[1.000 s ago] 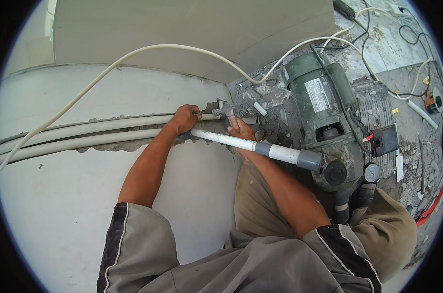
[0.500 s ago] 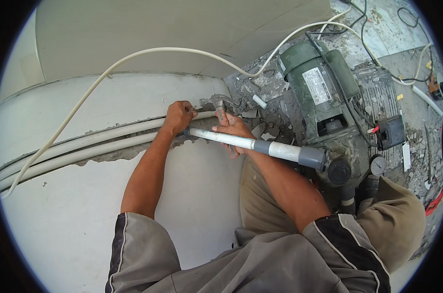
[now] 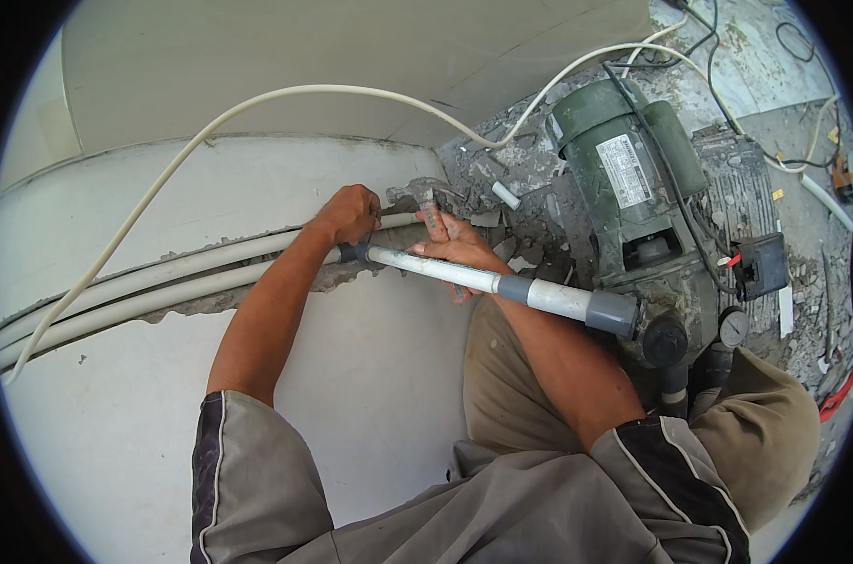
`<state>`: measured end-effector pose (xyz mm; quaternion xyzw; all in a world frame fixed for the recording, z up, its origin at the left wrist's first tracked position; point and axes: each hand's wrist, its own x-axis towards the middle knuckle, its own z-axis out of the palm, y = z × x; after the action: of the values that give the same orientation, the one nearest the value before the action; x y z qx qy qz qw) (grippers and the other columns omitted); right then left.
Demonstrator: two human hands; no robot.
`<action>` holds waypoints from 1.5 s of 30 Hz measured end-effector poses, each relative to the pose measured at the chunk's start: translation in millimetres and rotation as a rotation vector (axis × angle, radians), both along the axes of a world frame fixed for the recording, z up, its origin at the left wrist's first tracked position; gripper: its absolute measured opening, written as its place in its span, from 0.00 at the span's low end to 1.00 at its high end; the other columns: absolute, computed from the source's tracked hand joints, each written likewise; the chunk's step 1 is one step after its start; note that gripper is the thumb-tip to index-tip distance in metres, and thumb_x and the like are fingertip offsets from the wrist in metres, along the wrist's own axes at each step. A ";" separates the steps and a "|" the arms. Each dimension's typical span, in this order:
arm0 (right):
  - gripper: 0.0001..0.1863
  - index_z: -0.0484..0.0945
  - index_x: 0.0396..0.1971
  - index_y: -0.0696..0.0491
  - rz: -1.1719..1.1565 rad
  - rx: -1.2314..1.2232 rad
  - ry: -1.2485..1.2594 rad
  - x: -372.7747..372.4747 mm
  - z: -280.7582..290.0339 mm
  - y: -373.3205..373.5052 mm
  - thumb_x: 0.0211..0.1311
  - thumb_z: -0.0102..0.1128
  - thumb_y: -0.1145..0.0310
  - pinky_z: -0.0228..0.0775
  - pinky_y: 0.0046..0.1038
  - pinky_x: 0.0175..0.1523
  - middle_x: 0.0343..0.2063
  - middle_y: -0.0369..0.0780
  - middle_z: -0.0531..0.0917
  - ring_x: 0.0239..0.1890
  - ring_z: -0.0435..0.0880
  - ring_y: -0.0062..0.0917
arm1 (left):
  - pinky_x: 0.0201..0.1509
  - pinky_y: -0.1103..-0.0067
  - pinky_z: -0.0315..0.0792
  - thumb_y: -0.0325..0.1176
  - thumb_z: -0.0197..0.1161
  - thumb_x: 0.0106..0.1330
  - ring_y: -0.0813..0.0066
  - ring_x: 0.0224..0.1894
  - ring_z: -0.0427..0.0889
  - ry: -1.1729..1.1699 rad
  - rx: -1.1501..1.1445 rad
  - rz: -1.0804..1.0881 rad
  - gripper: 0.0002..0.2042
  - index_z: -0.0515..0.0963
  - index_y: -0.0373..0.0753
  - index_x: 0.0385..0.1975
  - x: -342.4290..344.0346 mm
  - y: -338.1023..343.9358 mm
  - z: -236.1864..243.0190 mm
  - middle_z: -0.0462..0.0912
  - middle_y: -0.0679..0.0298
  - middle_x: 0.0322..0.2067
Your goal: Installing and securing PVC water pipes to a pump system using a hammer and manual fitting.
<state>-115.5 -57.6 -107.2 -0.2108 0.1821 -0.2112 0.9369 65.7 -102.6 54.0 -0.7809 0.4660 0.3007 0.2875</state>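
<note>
My right hand (image 3: 458,242) is wrapped round the worn handle of a hammer (image 3: 435,224); its dirty metal head lies at the broken edge of the wall groove. Just left of it, my left hand (image 3: 351,212) is closed in a pinch over the upper cream pipe (image 3: 243,250); what its fingers hold, if anything, is hidden. Below that hand, a grey fitting (image 3: 354,252) joins the lower cream pipe (image 3: 177,293) to a white pipe (image 3: 433,267) with grey couplings. This white pipe passes over my right wrist and forearm and ends in a wide grey socket (image 3: 612,312).
A green motor pump (image 3: 610,155) stands on the right, with a pressure gauge (image 3: 733,326) and a black box (image 3: 761,266) beside it. A cream hose (image 3: 323,90) arches across the back. Rubble and a short white pipe piece (image 3: 505,195) lie near the corner.
My left hand has shifted slightly up, its forearm swinging left, and more of the grey fitting shows. The hammer stays in my right hand near the same spot. The view has shifted a little.
</note>
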 end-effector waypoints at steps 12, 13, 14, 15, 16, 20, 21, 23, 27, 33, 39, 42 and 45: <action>0.41 0.63 0.70 0.60 -0.074 -0.093 -0.022 13.7 -13.8 8.4 0.59 0.73 0.70 0.64 0.26 0.67 0.72 0.43 0.68 0.66 0.74 0.27 | 0.24 0.70 0.79 0.23 0.53 0.66 0.60 0.20 0.86 -0.078 0.198 0.055 0.06 0.78 0.29 0.36 -9.3 10.5 -14.1 0.84 0.48 0.30; 0.40 0.64 0.70 0.59 -0.148 -0.088 -0.042 15.6 -18.8 10.9 0.58 0.73 0.70 0.64 0.26 0.67 0.71 0.44 0.68 0.64 0.75 0.27 | 0.24 0.70 0.79 0.23 0.53 0.66 0.60 0.20 0.86 -0.074 0.199 0.050 0.06 0.78 0.29 0.36 -12.1 8.6 -16.4 0.84 0.48 0.30; 0.40 0.64 0.70 0.59 -0.154 -0.087 -0.037 15.5 -25.4 11.6 0.58 0.73 0.70 0.64 0.26 0.67 0.71 0.44 0.68 0.64 0.75 0.27 | 0.27 0.69 0.80 0.23 0.53 0.66 0.59 0.23 0.87 -0.077 0.215 -0.007 0.07 0.78 0.29 0.37 -15.3 6.2 -18.7 0.84 0.48 0.32; 0.40 0.64 0.70 0.59 -0.126 -0.079 -0.031 14.8 -24.6 10.6 0.58 0.73 0.70 0.65 0.26 0.66 0.70 0.44 0.69 0.63 0.76 0.27 | 0.30 0.67 0.81 0.23 0.53 0.66 0.57 0.26 0.88 -0.085 0.229 -0.056 0.08 0.78 0.30 0.39 -15.2 6.6 -18.8 0.84 0.47 0.33; 0.40 0.65 0.70 0.58 -0.094 -0.074 -0.031 13.6 -16.8 8.6 0.58 0.73 0.70 0.65 0.26 0.66 0.70 0.43 0.70 0.62 0.76 0.27 | 0.30 0.67 0.81 0.23 0.53 0.66 0.57 0.26 0.88 -0.092 0.226 -0.050 0.08 0.78 0.30 0.39 -3.9 13.5 -19.6 0.84 0.47 0.33; 0.41 0.65 0.71 0.55 0.079 -0.089 0.031 0.0 4.8 -2.0 0.58 0.73 0.69 0.65 0.27 0.66 0.69 0.42 0.71 0.60 0.77 0.27 | 0.46 0.63 0.78 0.25 0.55 0.64 0.52 0.42 0.86 -0.119 0.137 -0.362 0.09 0.81 0.34 0.40 21.5 27.7 -29.3 0.86 0.49 0.38; 0.41 0.64 0.71 0.54 0.027 -0.129 0.043 -0.2 0.8 -0.2 0.58 0.73 0.69 0.71 0.27 0.58 0.67 0.42 0.74 0.52 0.81 0.26 | 0.50 0.62 0.76 0.25 0.56 0.63 0.51 0.46 0.85 -0.139 0.178 -0.367 0.10 0.82 0.36 0.41 13.3 23.6 -31.4 0.86 0.50 0.40; 0.41 0.64 0.71 0.53 -0.029 -0.168 0.059 -1.1 -7.4 2.8 0.58 0.74 0.68 0.77 0.28 0.51 0.65 0.42 0.76 0.44 0.84 0.24 | 0.52 0.62 0.77 0.29 0.55 0.66 0.51 0.47 0.85 -0.131 0.258 -0.355 0.11 0.82 0.37 0.43 -0.3 13.5 -31.1 0.86 0.49 0.41; 0.39 0.64 0.71 0.52 -0.023 -0.014 0.023 -0.8 2.8 6.4 0.59 0.72 0.68 0.71 0.25 0.21 0.44 0.41 0.84 0.19 0.78 0.17 | 0.54 0.62 0.77 0.32 0.55 0.67 0.51 0.49 0.84 -0.179 0.299 -0.365 0.13 0.83 0.36 0.45 -0.8 17.6 -25.9 0.86 0.48 0.42; 0.39 0.64 0.71 0.50 -0.001 0.059 -0.019 -7.8 6.9 3.1 0.61 0.71 0.69 0.67 0.24 0.16 0.32 0.38 0.83 0.14 0.74 0.16 | 0.48 0.63 0.80 0.25 0.57 0.63 0.50 0.45 0.86 -0.149 0.226 -0.283 0.12 0.82 0.32 0.43 -5.9 17.0 -20.0 0.86 0.46 0.41; 0.36 0.64 0.70 0.50 0.018 -0.046 0.012 -2.0 1.7 0.9 0.64 0.68 0.69 0.74 0.27 0.25 0.40 0.42 0.86 0.26 0.83 0.21 | 0.49 0.63 0.80 0.24 0.57 0.61 0.49 0.45 0.86 -0.161 0.243 -0.337 0.11 0.83 0.30 0.40 8.2 21.5 -23.5 0.86 0.44 0.40; 0.34 0.62 0.70 0.49 0.009 0.011 -0.061 9.6 -0.9 5.1 0.66 0.65 0.69 0.78 0.31 0.35 0.47 0.45 0.86 0.41 0.86 0.25 | 0.50 0.64 0.80 0.24 0.58 0.60 0.48 0.45 0.86 -0.155 0.182 -0.381 0.11 0.83 0.30 0.39 12.3 28.8 -25.4 0.86 0.44 0.40; 0.33 0.60 0.70 0.49 -0.018 0.152 -0.165 27.0 -6.7 12.3 0.68 0.61 0.69 0.79 0.32 0.42 0.51 0.47 0.85 0.52 0.84 0.29 | 0.50 0.64 0.79 0.24 0.59 0.59 0.48 0.46 0.86 -0.168 0.246 -0.352 0.10 0.83 0.29 0.38 5.9 21.7 -26.9 0.86 0.44 0.40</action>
<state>-88.5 -45.2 -113.9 -0.1197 0.1217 -0.2218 0.9601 71.6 -80.9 27.1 -0.6691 0.5291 0.2342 0.4663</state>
